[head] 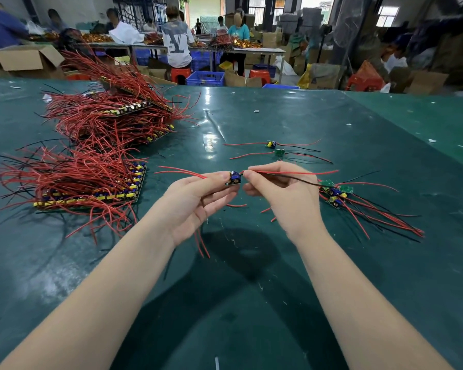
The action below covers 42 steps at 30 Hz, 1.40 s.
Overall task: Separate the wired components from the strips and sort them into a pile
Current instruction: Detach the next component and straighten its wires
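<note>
Left hand [195,201] pinches small wired component [233,178] above green table [251,289]. Right hand [284,193] pinches its red and black wires [292,172]. Pile [337,194] of loose ones just right. Strips [91,188] with red wires far left.

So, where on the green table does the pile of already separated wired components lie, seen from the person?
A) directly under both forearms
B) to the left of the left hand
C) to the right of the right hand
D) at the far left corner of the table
C: the pile of separated components lies just right of the right hand, while the uncut strips lie left of the left hand.
</note>
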Tool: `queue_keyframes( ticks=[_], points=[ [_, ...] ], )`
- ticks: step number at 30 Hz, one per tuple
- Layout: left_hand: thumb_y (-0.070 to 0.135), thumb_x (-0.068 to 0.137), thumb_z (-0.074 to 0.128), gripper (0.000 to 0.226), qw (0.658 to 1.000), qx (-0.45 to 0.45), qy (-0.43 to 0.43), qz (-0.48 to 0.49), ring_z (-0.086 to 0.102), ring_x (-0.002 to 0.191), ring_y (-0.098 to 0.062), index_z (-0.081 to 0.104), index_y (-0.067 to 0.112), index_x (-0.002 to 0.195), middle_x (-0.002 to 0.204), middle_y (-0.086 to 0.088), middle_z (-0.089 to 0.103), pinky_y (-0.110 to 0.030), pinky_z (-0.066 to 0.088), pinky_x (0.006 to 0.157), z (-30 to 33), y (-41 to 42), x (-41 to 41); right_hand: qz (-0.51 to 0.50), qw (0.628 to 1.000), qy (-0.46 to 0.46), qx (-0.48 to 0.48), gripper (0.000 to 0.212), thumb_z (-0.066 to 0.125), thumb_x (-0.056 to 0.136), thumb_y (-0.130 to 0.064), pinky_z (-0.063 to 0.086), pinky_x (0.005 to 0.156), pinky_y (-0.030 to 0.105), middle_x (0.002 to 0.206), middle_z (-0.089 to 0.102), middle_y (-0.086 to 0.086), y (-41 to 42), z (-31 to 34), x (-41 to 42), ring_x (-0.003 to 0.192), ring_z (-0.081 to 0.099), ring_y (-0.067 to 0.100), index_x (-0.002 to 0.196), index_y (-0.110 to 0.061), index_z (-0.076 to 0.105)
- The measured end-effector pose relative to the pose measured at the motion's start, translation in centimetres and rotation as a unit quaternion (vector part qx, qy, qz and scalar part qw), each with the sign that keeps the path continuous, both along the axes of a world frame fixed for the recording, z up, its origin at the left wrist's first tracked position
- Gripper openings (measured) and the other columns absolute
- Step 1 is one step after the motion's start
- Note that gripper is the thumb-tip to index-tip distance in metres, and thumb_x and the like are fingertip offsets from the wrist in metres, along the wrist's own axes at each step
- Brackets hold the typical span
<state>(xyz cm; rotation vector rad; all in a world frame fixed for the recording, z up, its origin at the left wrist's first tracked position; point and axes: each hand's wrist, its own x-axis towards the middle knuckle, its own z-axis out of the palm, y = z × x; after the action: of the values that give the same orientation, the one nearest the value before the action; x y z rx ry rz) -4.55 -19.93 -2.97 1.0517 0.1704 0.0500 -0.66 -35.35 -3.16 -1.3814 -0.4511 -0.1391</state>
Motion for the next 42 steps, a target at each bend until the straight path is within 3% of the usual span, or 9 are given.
queue_keyframes(
  ticks=[4, 12, 23, 31, 39, 42],
  points=[
    [0.004, 0.083, 0.064, 0.013, 1.000, 0.011, -0.016, 0.011, 0.073, 0.077, -0.016, 0.067, -0.002, 0.094, 0.083, -0.010, 0.075, -0.020, 0.057, 0.067, -0.05, -0.37, -0.14, 0.003, 0.999, 0.034, 0.034, 0.008, 0.071, 0.081, 0.005, 0.056, 0.063, 0.023, 0.064, 0.071, 0.006, 0.15, -0.10, 0.12, 0.062, 0.070, 0.017, 0.079, -0.003, 0.071],
    [0.000, 0.085, 0.063, 0.013, 0.997, 0.005, -0.057, 0.048, 0.072, 0.082, -0.017, 0.067, -0.002, 0.098, 0.089, -0.012, 0.075, -0.021, 0.056, 0.071, -0.36, -0.68, -0.11, 0.096, 0.975, 0.165, 0.109, 0.008, 0.065, 0.087, 0.000, 0.057, 0.067, 0.025, 0.083, 0.075, 0.009, -0.04, 0.10, 0.62, 0.072, 0.072, 0.020, 0.084, -0.005, 0.071],
    [0.009, 0.068, 0.071, 0.027, 0.993, 0.040, -0.104, 0.050, 0.072, 0.079, -0.021, 0.068, -0.001, 0.092, 0.086, -0.012, 0.074, -0.024, 0.057, 0.074, -0.60, -0.63, 0.08, 0.043, 0.982, 0.159, 0.090, 0.007, 0.065, 0.086, 0.003, 0.056, 0.064, 0.023, 0.073, 0.072, 0.009, 0.00, 0.07, 0.54, 0.067, 0.071, 0.019, 0.083, -0.001, 0.070],
    [-0.002, 0.084, 0.063, 0.011, 0.991, 0.065, -0.097, 0.062, 0.072, 0.080, -0.020, 0.067, -0.002, 0.094, 0.086, -0.012, 0.075, -0.023, 0.057, 0.072, -0.79, -0.47, 0.11, 0.049, 0.977, 0.194, 0.072, 0.005, 0.070, 0.084, -0.002, 0.054, 0.056, 0.020, 0.076, 0.074, 0.004, -0.09, 0.61, 0.00, 0.065, 0.072, 0.018, 0.082, -0.006, 0.071],
    [0.012, 0.066, 0.074, 0.028, 0.983, 0.110, -0.128, 0.073, 0.072, 0.083, -0.024, 0.070, 0.004, 0.092, 0.088, -0.014, 0.074, -0.028, 0.057, 0.079, -0.67, -0.73, -0.15, 0.015, 0.977, 0.206, 0.056, 0.006, 0.074, 0.080, -0.003, 0.047, 0.047, 0.016, 0.073, 0.073, 0.001, -0.19, 0.82, -0.08, 0.063, 0.071, 0.013, 0.082, -0.008, 0.071],
    [0.012, 0.070, 0.076, 0.021, 0.976, 0.140, -0.142, 0.082, 0.072, 0.085, -0.025, 0.073, 0.009, 0.091, 0.091, -0.015, 0.074, -0.029, 0.056, 0.081, -0.97, -0.84, -0.12, 0.010, 0.974, 0.216, 0.068, 0.007, 0.074, 0.079, -0.002, 0.047, 0.047, 0.016, 0.070, 0.072, 0.001, -0.17, 0.77, -0.08, 0.060, 0.070, 0.012, 0.082, -0.008, 0.071]
  ],
)
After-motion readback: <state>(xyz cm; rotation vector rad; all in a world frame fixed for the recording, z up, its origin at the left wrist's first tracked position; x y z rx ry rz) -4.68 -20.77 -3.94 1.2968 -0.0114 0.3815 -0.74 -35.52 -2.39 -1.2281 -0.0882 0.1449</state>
